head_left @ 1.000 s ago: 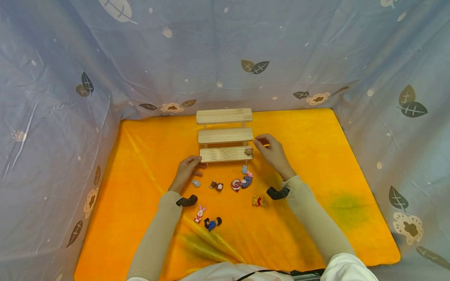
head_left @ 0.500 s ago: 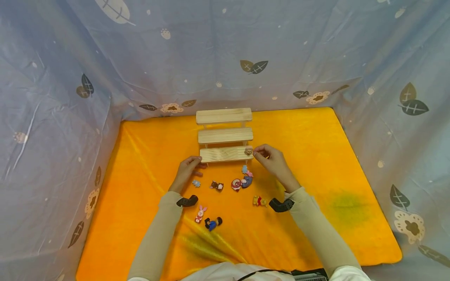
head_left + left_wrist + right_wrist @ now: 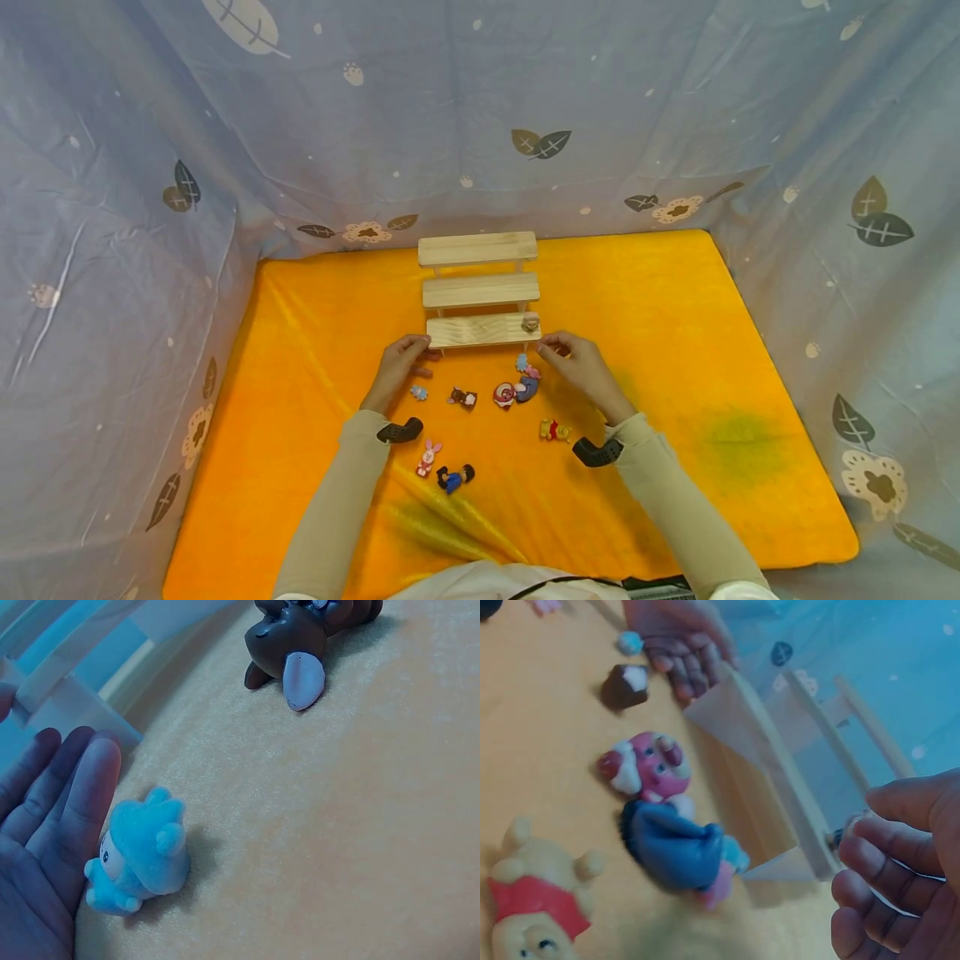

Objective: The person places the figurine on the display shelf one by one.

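In the head view, a three-tier wooden display shelf stands at the middle back. A small brown figurine sits at the right end of its front tier. My left hand touches that tier's left end, its fingers mostly straight in the left wrist view, beside a light-blue figurine. My right hand is by the tier's right end, fingers loosely bent; I see nothing held. In front lie a brown mouse-like figurine, a pink bear figurine, a blue donkey figurine and a yellow bear figurine.
Nearer the body lie a pink rabbit-eared figurine and a figurine in blue. Another light-blue figurine is close to the shelf's front right. A yellow cloth covers the table; leaf-patterned curtains surround it.
My right hand has moved down along the shelf's right end, from beside the middle tier to the front tier. The left hand stays at the left end.
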{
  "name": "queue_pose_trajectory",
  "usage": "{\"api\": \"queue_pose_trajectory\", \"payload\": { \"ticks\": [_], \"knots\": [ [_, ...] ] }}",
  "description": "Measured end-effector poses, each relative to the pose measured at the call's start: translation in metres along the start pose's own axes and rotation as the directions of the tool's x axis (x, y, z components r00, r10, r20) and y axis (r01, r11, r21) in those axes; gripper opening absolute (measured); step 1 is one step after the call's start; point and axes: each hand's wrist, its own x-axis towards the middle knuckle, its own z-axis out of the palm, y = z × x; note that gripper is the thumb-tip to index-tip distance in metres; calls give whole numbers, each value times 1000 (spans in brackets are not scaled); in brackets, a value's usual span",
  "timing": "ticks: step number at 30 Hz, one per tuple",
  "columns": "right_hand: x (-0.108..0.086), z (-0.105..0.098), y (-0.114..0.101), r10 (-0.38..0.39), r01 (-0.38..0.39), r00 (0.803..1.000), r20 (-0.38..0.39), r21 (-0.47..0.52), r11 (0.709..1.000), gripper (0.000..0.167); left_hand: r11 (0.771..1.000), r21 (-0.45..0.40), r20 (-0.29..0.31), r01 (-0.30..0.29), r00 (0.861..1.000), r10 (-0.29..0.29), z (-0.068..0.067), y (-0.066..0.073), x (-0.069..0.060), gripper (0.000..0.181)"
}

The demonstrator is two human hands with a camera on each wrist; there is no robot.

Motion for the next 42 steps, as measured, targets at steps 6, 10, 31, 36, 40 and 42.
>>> {"api": "queue_pose_trajectory", "payload": {
  "ticks": [6,10,31,36,40,42],
  "knots": [
    [-1,7,9,66,-65,997,31,-37,997,35,1000,-5,-6,3,1000,-3,1,0,0,37],
    [-1,11,14,106,-104,994,36,-70,992,30,1000,-6,-8,3,1000,-3,1,1,0,37],
    [4,24,29,193,-181,975,114,-105,978,39,999,-4,32,47,998,-47,3,27,-14,31],
    [4,28,30,172,-154,980,101,-167,974,38,1000,5,17,21,1000,-21,3,17,-10,36],
    [5,31,29,148,-128,986,77,-214,968,32,1000,22,-3,5,1000,-5,1,2,-2,42],
    [6,32,29,142,-122,987,77,-220,968,28,1000,23,-5,6,1000,-6,1,2,-2,42]
  ]
}}
